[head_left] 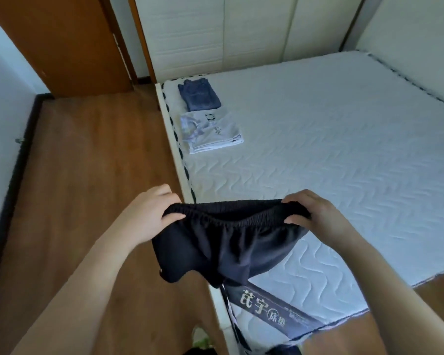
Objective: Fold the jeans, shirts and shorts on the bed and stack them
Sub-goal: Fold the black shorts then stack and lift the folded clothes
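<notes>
Black shorts (pixel 223 242) hang in the air over the near corner of the bed, held by their elastic waistband. My left hand (pixel 149 216) grips the waistband's left end and my right hand (pixel 315 216) grips its right end, stretching it between them. The legs of the shorts droop below my hands. Folded blue jeans (pixel 199 95) lie at the far left corner of the white quilted mattress (pixel 318 149). A folded white shirt (pixel 212 133) with a small print lies just in front of the jeans, beside them, not on top.
The bed's left edge (pixel 176 139) runs along a brown wooden floor (pixel 87 175). A wooden door (pixel 62 42) stands at the back left and white wardrobe panels (pixel 215 29) behind the bed. A dark label band (pixel 264 306) crosses the mattress's near corner.
</notes>
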Demonstrator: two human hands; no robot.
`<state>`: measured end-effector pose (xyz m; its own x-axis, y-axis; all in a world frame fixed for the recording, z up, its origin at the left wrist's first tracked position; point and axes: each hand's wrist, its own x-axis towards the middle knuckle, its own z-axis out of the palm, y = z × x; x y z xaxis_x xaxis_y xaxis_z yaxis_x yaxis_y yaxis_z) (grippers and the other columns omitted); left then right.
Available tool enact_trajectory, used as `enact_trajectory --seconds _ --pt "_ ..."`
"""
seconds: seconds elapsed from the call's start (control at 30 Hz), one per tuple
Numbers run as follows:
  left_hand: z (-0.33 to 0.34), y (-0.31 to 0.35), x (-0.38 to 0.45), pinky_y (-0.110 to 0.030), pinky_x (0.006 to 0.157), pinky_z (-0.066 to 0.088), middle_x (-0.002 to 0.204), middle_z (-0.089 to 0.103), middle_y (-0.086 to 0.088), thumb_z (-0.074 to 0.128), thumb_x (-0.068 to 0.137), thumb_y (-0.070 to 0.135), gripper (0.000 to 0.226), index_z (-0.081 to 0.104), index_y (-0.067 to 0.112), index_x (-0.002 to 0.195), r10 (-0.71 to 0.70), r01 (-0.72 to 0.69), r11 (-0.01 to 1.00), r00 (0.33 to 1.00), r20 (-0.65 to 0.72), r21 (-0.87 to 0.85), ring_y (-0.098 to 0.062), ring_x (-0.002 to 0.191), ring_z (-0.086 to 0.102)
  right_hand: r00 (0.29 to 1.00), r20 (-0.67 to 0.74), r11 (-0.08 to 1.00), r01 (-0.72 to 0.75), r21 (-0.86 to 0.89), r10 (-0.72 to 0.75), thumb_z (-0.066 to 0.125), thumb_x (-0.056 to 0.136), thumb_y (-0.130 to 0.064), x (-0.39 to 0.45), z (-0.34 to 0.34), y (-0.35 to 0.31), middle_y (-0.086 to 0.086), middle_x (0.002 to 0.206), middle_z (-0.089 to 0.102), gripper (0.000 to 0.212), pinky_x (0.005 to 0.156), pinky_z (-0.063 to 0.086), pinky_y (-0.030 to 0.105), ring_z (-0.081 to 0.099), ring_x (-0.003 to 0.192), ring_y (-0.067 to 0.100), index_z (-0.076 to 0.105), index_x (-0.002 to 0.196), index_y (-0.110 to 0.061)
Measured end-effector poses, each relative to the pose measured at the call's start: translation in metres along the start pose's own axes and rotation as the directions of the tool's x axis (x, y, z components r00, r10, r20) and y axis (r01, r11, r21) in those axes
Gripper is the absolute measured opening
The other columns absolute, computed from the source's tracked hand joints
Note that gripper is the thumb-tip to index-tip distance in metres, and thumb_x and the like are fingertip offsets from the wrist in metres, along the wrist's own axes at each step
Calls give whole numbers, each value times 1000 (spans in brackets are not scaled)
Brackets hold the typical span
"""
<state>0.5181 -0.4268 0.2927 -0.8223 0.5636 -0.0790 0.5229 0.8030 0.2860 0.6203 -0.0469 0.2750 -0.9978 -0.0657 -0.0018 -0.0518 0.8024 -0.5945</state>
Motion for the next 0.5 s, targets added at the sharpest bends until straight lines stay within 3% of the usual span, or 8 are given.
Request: enact_trajectory --seconds 0.07,0.17,0.23,0.33,0.43,0.5 --pt "-4 -7 9 -27 74 45 94 47 18 60 87 47 15 63 32 89 59 -59 996 998 2 -65 -4 86 51 998 -34 999 -53 -14 52 74 83 -32 -16 5 -10 -14 111 58 34 82 37 5 55 96 2 65 115 -24" --pt "-8 -7 24 -31 84 50 103 60 21 66 84 48 14 66 35 88 118 -109 975 992 38 -192 -2 93 58 988 -89 989 -133 -58 128 76 83 -30 -39 2 -21 -12 110 59 33 82 46 22 57 95 10 65 113 -22" --pt "-10 -4 33 -32 78 53 93 68 20 68 79 57 22 69 38 89 123 -104 963 990 64 -248 -1 84 62 974 -128 975 -200 -93 188 77 82 -31 -53 -3 -25 -11 105 60 31 77 47 26 57 89 13 64 108 -22" --pt "-17 3 45 -27 54 45 68 64 15 60 65 75 34 64 43 77 152 -133 956 987 57 -261 -6 58 57 949 -203 951 -272 -147 240 80 78 -33 -72 -12 -29 -9 90 60 28 65 42 26 54 77 18 61 95 -19" --pt "-30 19 51 -34 67 54 77 68 13 63 65 72 40 69 40 89 184 -168 960 982 52 -224 -7 67 62 941 -257 946 -269 -181 219 81 76 -30 -94 -17 -33 -17 75 52 26 57 33 16 50 70 17 61 86 -17" --pt "-40 33 51 -32 69 54 79 68 16 64 63 72 45 71 39 92 218 -209 959 976 27 -191 -5 69 61 932 -273 936 -295 -193 238 80 77 -32 -110 -21 -37 -17 72 49 26 57 35 21 48 69 19 60 85 -17"
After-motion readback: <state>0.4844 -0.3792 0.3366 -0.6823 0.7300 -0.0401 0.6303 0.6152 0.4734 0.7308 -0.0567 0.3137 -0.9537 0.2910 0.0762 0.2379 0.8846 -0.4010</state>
